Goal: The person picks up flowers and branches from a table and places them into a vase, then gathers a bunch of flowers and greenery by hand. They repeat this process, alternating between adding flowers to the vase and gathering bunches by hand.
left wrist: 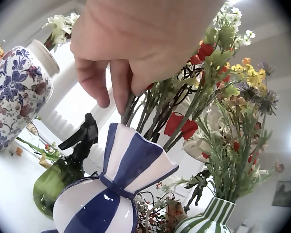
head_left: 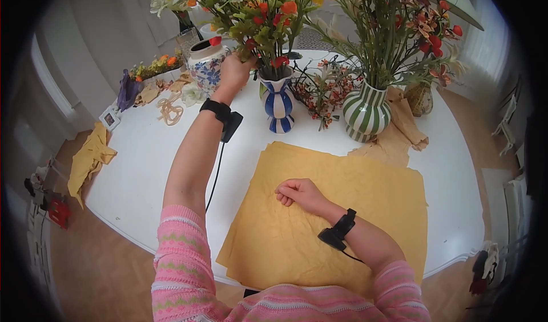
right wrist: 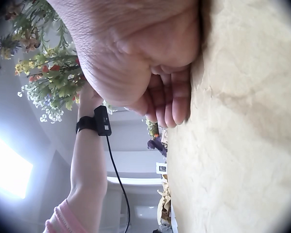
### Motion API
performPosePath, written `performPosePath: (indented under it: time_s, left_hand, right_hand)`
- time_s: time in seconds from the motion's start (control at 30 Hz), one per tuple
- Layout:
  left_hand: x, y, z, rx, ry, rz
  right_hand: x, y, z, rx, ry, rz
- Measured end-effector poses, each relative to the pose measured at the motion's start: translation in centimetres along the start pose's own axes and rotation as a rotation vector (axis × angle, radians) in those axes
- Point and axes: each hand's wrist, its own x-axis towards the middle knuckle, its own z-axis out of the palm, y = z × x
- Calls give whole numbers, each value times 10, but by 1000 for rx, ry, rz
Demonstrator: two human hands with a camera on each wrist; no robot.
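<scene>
My left hand [head_left: 235,73] reaches to the blue-and-white striped vase [head_left: 278,108]. In the left wrist view, the thumb and fingers of this hand [left wrist: 140,48] pinch a stem just above the scalloped rim of that vase [left wrist: 119,160]. Red, white and yellow flowers with green leaves [head_left: 257,19] stand in it. My right hand [head_left: 302,195] rests on the yellow paper [head_left: 342,236], fingers loosely curled and holding nothing; the right wrist view shows this hand [right wrist: 145,63] lying against the paper [right wrist: 242,145].
A green-striped vase of flowers [head_left: 367,114] stands on brown paper [head_left: 408,122] to the right. Behind my left hand is a floral-patterned jar [head_left: 206,65]. Red-berried sprigs [head_left: 322,91] lie between the striped vases. Twine [head_left: 170,112] and a small framed picture [head_left: 109,118] lie at left.
</scene>
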Motion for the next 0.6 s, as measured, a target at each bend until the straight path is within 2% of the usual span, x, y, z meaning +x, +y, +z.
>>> performPosePath:
  time_s: [0.1, 0.17, 0.23, 0.47, 0.6]
  left_hand:
    - [-7, 3, 2, 121, -43, -34]
    - [-11, 12, -1, 81, -90, -57]
    - [-10, 8, 3, 130, -191, -43]
    - [-14, 3, 6, 138, -208, -73]
    - [-15, 3, 1, 26, -171, -43]
  right_hand:
    - [-1, -1, 1, -2, -5, 3]
    - [-1, -1, 1, 0, -3, 2]
    - [-1, -1, 1, -11, 2, 13]
    - [0, 2, 0, 9, -7, -1]
    - [0, 4, -1, 3, -11, -8]
